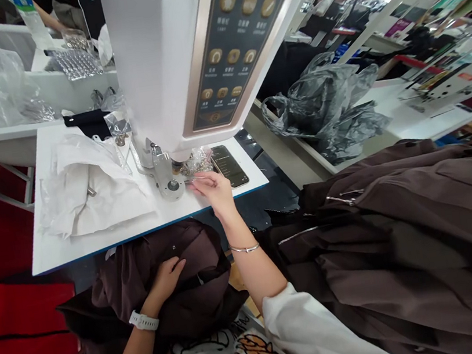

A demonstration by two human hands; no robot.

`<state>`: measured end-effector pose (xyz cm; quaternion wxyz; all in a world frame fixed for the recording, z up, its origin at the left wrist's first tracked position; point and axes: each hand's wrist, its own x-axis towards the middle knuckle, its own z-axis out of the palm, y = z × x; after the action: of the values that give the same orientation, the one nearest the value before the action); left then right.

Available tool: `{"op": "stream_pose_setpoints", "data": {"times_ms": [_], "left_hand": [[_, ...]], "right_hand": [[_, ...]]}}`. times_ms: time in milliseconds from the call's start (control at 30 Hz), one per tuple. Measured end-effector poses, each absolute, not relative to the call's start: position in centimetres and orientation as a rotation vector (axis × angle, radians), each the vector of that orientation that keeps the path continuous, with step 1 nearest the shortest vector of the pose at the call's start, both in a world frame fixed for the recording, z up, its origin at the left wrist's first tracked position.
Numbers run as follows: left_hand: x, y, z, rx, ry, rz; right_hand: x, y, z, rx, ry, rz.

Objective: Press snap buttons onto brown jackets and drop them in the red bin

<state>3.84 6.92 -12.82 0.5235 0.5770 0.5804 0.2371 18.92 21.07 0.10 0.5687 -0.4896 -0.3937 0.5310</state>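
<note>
My left hand is closed on a dark brown garment bunched in my lap below the table edge. Ahead of it, my right hand reaches over the table to the snap press, a white machine with a rounded metal lower part. Thumb and fingers of that hand are pinched together beside the metal, and what they hold is too small to make out. Just behind those fingertips lies a clear plastic bag of small metal pieces. A phone with its screen lit lies right of the hand.
White paper and plastic cover the table's left side. The machine's button panel rises above. More brown garments are heaped at my right, and grey plastic bags lie behind them. A red bin stands at lower left.
</note>
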Motion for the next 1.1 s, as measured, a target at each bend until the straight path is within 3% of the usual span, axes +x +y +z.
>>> {"op": "stream_pose_setpoints", "data": {"times_ms": [333,767,1100], "left_hand": [[3.8,6.7,-13.1,1.36,1.37,0.574],[4.0,6.9,-12.9,1.327,1.378,0.561],[4.0,7.3,-13.3,1.304,1.355,0.584]], "right_hand": [[15.4,21.8,3.2,-0.908,-0.447,1.743],[15.0,21.4,3.1,-0.932,-0.373,1.639],[15.8,20.9,2.5,-0.859,-0.49,1.851]]}}
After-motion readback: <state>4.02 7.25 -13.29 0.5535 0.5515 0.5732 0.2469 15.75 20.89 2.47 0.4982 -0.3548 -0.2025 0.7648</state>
